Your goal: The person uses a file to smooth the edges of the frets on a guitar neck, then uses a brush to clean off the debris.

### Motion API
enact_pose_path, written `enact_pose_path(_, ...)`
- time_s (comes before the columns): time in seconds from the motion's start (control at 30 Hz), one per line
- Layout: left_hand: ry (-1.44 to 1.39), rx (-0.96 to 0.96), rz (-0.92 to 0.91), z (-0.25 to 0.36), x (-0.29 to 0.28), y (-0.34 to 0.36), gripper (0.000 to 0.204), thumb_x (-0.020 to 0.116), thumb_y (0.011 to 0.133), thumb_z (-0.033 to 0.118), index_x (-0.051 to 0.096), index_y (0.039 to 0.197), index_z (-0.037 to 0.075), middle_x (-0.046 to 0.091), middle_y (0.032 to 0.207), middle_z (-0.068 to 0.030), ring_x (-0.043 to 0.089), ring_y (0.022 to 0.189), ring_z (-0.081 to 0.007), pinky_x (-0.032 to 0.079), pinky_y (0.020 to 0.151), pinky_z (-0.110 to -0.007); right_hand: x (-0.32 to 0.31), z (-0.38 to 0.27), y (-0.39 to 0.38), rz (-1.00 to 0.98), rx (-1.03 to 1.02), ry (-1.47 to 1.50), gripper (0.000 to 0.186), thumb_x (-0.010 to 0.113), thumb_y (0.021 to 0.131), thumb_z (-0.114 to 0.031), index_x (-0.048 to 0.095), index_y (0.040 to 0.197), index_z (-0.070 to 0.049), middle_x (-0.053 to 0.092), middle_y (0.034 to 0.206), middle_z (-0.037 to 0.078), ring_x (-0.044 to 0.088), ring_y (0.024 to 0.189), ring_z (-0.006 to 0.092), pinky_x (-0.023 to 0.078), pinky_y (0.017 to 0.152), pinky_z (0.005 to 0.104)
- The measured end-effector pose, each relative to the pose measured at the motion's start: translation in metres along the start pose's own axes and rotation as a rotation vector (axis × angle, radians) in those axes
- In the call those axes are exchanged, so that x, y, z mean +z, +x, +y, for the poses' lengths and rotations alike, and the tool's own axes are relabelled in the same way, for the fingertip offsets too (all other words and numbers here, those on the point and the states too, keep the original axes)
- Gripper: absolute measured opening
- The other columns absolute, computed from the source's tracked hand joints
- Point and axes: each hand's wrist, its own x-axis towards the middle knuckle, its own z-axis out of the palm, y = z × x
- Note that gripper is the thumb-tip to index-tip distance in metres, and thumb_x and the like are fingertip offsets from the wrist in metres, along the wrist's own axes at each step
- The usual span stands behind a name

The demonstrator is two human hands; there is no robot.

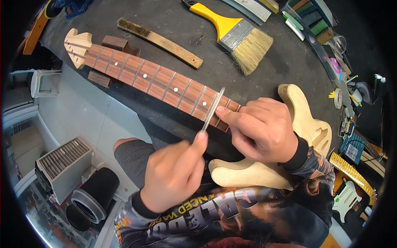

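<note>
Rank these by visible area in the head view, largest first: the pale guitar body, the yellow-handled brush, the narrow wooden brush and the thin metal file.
1. Pale guitar body, even partly hidden
2. Yellow-handled brush
3. Narrow wooden brush
4. Thin metal file
No two look alike in size.

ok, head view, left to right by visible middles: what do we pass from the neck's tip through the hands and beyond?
Pale headstock → left hand → slim metal tool → right hand → white pickguard. Overlapping items left out.
</note>
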Motion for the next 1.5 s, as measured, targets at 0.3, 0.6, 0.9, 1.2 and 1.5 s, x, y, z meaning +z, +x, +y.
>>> enact_pose_path(0.3,-0.003,0.013,0.033,-0.006,0.010,0.021,0.054,0.078,0.087,-0.009,0.071,0.140,-0.005,0.061,0.078,-0.0084,0.066,0.064,-0.0277,0.054,0.058,-0.043,-0.002,0.000,-0.001,-0.057,0.024,-0.027,0.043,0.085,0.077,-0.005,0.082,0.120,-0.004,0.069,0.075,0.006,0.069,0.064,0.0271,0.055,0.060,0.0396)
enact_pose_path(0.6,0.024,0.031,0.035,-0.006,0.011,0.029,0.057,0.079,0.087,-0.006,0.071,0.143,-0.005,0.061,0.079,-0.0080,0.066,0.065,-0.0269,0.055,0.059,-0.042,0.000,0.003,0.002,0.008,-0.013,0.016,0.045,0.078,0.074,0.004,0.084,0.118,-0.001,0.062,0.069,0.006,0.062,0.058,0.0253,0.046,0.054,0.0400)
enact_pose_path(0.9,0.028,0.043,0.033,-0.008,0.011,0.027,0.060,0.079,0.083,-0.007,0.072,0.142,-0.005,0.060,0.079,-0.0087,0.065,0.064,-0.0271,0.054,0.058,-0.042,0.000,0.000,0.002,-0.018,-0.019,0.006,0.044,0.078,0.074,0.003,0.083,0.118,-0.001,0.063,0.070,0.006,0.062,0.058,0.0253,0.047,0.054,0.0397)
enact_pose_path(1.2,-0.025,-0.061,0.022,0.007,-0.001,0.007,0.048,0.072,0.089,-0.019,0.075,0.135,-0.007,0.058,0.071,-0.0107,0.060,0.057,-0.0270,0.045,0.054,-0.042,0.001,0.001,0.003,-0.023,-0.024,0.000,0.043,0.077,0.075,0.004,0.083,0.117,0.000,0.063,0.070,0.007,0.062,0.057,0.0252,0.046,0.054,0.0399)
enact_pose_path(1.5,0.006,-0.106,0.006,0.016,-0.008,-0.021,0.048,0.074,0.089,-0.018,0.075,0.136,-0.005,0.059,0.072,-0.0112,0.060,0.056,-0.0289,0.046,0.055,-0.042,-0.001,-0.003,0.003,-0.023,-0.023,-0.007,0.043,0.077,0.075,0.004,0.083,0.118,0.000,0.062,0.069,0.006,0.062,0.057,0.0260,0.046,0.054,0.0404)
